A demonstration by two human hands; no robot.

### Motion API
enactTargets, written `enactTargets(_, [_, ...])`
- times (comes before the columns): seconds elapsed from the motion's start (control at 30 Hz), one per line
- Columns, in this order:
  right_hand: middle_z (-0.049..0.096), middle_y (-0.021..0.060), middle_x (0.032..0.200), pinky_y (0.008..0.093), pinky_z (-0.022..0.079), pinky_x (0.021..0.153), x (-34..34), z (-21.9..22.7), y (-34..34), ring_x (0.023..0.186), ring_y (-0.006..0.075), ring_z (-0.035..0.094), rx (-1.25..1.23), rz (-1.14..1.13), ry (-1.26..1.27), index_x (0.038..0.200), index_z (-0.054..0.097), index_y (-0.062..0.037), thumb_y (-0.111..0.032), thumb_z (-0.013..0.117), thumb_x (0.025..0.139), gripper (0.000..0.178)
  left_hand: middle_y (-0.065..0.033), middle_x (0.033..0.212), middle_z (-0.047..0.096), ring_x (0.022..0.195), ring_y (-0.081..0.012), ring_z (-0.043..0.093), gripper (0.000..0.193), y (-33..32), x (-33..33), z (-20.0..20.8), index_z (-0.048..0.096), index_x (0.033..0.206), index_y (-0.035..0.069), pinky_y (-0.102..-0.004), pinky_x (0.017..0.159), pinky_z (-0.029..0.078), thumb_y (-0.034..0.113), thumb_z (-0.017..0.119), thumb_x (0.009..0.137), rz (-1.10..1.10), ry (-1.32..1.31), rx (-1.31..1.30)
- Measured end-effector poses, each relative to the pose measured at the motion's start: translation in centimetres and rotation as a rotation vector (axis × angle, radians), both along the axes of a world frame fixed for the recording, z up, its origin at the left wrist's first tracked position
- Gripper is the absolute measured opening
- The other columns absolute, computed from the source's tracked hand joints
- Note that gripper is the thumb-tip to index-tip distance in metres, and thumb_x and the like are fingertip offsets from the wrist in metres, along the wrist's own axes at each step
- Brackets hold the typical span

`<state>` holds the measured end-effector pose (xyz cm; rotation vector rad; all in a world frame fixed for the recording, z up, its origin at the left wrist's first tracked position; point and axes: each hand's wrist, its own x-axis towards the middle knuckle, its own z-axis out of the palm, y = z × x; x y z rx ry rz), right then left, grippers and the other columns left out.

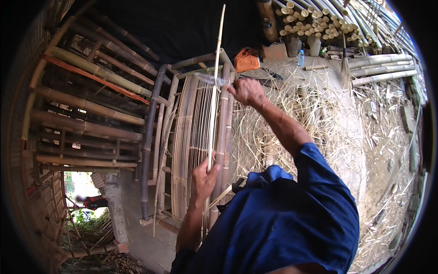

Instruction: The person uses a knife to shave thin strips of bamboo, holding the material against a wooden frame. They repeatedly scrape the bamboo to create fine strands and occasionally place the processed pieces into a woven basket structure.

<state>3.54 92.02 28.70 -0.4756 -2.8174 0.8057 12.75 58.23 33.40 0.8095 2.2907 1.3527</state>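
The blade (pixel 211 80) beside the right hand (pixel 246 91) is a motion-blurred streak, its shape unclear. The left hand (pixel 204 178) covers part of the thin bamboo strip (pixel 214 100), whose lower end disappears below that hand behind a blue sleeve (pixel 273 219).

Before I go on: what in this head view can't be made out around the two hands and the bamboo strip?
- Tool in the right hand: motion-blurred; its kind is unclear.
- Lower end of the bamboo strip: hidden behind the left hand and forearm.
- Left palm and its grip: turned away.
- Base of the bamboo frame: covered by the blue sleeve.
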Motion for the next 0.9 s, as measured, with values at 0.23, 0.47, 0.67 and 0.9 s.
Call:
enactTargets(0.23, [0.07,0.0185,0.079,0.0401,0.054,0.067,-3.4,-0.7,10.1,0.07,0.0251,0.068,-0.305,-0.196,0.276,0.088,0.07,0.0007,-0.077,0.036,0.091,0.084,-0.0028,0.069,0.062,0.066,-0.0054,0.054,0.049,-8.1,8.9,1.9,0.057,0.134,-0.003,-0.0244,0.06,0.046,0.027,0.063,0.096,0.031,-0.085,-0.135])
enactTargets(0.47, [0.058,0.0053,0.06,0.0295,0.047,0.045,-0.8,1.4,1.7,0.047,0.015,0.056,-1.488,-0.012,0.32,0.083,0.062,-0.0036,-0.032,0.064,0.095,0.031,-0.0131,0.109,0.071,0.099,-0.0158,0.066,0.046,-8.8,3.0,0.8,0.058,0.132,-0.002,-0.0297,0.085,0.052,0.032,0.059,0.099,-0.324,-0.329,-0.657])
enactTargets(0.67, [0.062,0.0115,0.063,0.0378,0.05,0.049,-0.2,0.5,-6.3,0.051,0.0215,0.061,-0.943,0.273,0.151,0.084,0.064,0.0006,-0.051,0.053,0.098,0.054,0.003,0.067,0.05,0.045,-0.0042,0.043,0.038,6.1,-5.4,-3.4,0.059,0.126,0.0,-0.0208,0.041,0.039,0.03,0.05,0.104,0.106,-0.525,0.498])
enactTargets(0.9, [0.063,0.0137,0.059,0.0456,0.05,0.049,2.9,-0.3,-5.2,0.05,0.0295,0.063,0.014,0.146,0.101,0.089,0.066,-0.0026,-0.078,0.031,0.091,0.083,0.0079,0.058,0.037,0.043,-0.0014,0.032,0.039,4.0,-5.1,-4.1,0.056,0.136,0.003,-0.0205,0.04,0.027,0.024,0.051,0.104,0.107,-0.25,0.189])
